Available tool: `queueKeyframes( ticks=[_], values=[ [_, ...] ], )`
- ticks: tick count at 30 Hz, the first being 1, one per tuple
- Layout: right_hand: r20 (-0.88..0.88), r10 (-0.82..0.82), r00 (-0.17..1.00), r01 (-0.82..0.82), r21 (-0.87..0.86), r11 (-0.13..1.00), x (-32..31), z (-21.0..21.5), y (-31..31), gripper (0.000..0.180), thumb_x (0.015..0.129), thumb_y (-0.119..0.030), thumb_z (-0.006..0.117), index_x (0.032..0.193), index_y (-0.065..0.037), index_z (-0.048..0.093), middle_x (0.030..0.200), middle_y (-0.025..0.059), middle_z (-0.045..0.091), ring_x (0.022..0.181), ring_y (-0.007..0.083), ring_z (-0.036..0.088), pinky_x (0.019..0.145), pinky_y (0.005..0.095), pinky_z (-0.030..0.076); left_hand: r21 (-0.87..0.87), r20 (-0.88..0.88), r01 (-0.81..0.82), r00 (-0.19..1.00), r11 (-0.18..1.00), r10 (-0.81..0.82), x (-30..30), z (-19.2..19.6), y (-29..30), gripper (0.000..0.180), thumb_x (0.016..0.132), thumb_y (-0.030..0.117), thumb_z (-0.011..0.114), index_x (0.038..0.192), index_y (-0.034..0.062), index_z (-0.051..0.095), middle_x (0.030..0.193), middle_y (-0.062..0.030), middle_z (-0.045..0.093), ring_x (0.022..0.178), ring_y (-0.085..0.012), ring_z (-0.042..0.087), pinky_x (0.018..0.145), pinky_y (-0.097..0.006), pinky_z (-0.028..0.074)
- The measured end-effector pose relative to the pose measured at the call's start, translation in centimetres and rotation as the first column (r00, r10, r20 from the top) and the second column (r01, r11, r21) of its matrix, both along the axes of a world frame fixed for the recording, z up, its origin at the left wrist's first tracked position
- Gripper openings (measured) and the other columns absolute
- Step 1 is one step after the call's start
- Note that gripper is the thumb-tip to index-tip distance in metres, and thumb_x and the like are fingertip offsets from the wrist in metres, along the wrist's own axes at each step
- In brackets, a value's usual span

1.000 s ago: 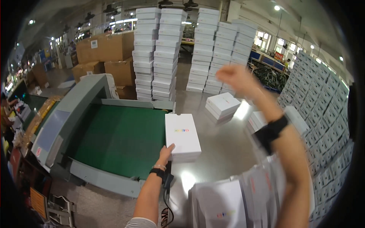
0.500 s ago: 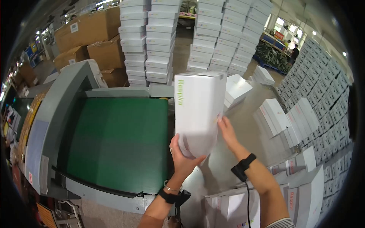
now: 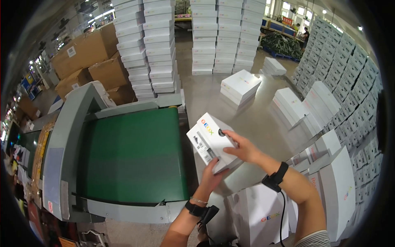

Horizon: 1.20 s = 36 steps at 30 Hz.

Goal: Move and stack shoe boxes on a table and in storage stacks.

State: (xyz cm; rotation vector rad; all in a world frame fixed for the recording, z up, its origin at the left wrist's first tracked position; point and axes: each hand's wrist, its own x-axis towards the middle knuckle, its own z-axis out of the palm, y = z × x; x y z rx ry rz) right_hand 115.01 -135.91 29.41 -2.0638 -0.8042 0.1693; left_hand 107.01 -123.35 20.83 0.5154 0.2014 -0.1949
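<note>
On my far left brown cartons point(image 3: 88, 55) are sitting behind the grey machine point(image 3: 61, 156), whose green belt point(image 3: 135, 152) is running bare beside me. Just right of the belt I am holding a white box point(image 3: 212, 142) tilted in the air, above the floor and the belt's right edge. My left hand point(image 3: 212, 177) is cupping it from below, fingers wrapped around its lower corner. My right hand point(image 3: 242, 148) is lying on its upper face, fingers point(image 3: 228, 136) spread flat against it. Below, another white box point(image 3: 257, 214) is standing by my forearms. Further right, low stacks point(image 3: 240, 86) are resting on the floor, and a tall wall of boxes point(image 3: 349, 82) is lining the right side.
</note>
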Motion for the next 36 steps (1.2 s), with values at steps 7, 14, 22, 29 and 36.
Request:
queueKeyframes(
  ticks=[7,14,22,29,36],
  values=[
    [0.06,-0.071,0.996,0.091,-0.475,0.875,-0.3,4.3,2.4,0.052,0.067,-0.031,0.066,0.105,0.001,0.052,0.1,0.0223,0.055,0.091,0.0319,0.055,0.079,0.0383,0.043,0.05,-0.037,-0.061,0.997,0.997,0.063,-1.6,1.0,-2.4,0.04,0.081,0.009,0.053,0.118,0.0092,0.037,0.11,-0.0049,0.046,0.107,-0.0199,0.042,0.09,-0.046,0.037],
    [0.345,-0.063,0.937,0.233,-0.479,0.846,-4.4,13.2,-0.5,0.057,0.057,-0.041,0.071,0.091,0.003,0.058,0.096,0.0234,0.052,0.093,0.0342,0.051,0.08,0.0385,0.043,0.219,0.363,-0.292,0.91,0.931,0.2,-4.5,8.4,-6.3,0.054,0.077,-0.004,0.055,0.123,0.0101,0.03,0.11,-0.0032,0.046,0.097,-0.0151,0.051,0.084,-0.034,0.045],
    [0.8,-0.144,0.582,0.545,-0.253,0.799,-22.1,37.3,-17.0,0.052,0.054,-0.038,0.075,0.084,0.002,0.062,0.097,0.0186,0.052,0.085,0.031,0.056,0.071,0.0352,0.047,0.208,0.864,-0.455,0.5,0.866,0.055,-13.1,25.7,-14.7,0.079,0.078,0.014,0.058,0.137,0.0118,0.005,0.136,-0.0113,0.025,0.125,-0.0228,0.026,0.098,-0.039,0.027],
    [0.955,-0.294,-0.03,0.474,0.273,0.837,-40.7,42.6,-35.4,0.038,0.069,-0.023,0.068,0.086,0.008,0.057,0.097,0.0131,0.045,0.086,0.018,0.049,0.07,0.0253,0.047,0.683,0.57,-0.716,0.402,0.142,-0.717,-22.8,25.8,-24.6,0.089,0.064,0.034,0.073,0.134,0.0086,0.025,0.138,-0.0183,0.021,0.13,-0.0293,0.016,0.102,-0.044,0.015],
    [0.87,-0.411,-0.272,0.539,0.491,0.684,-42.2,41.5,-51.6,0.039,0.063,-0.018,0.071,0.09,0.006,0.057,0.094,0.0098,0.041,0.089,0.0185,0.045,0.075,0.0258,0.042,0.714,0.284,-0.687,0.463,-0.137,-0.84,-22.3,26.0,-29.7,0.073,0.065,0.042,0.069,0.127,0.0167,0.04,0.136,-0.0184,0.025,0.128,-0.0393,0.014,0.101,-0.046,0.017]
  ],
)
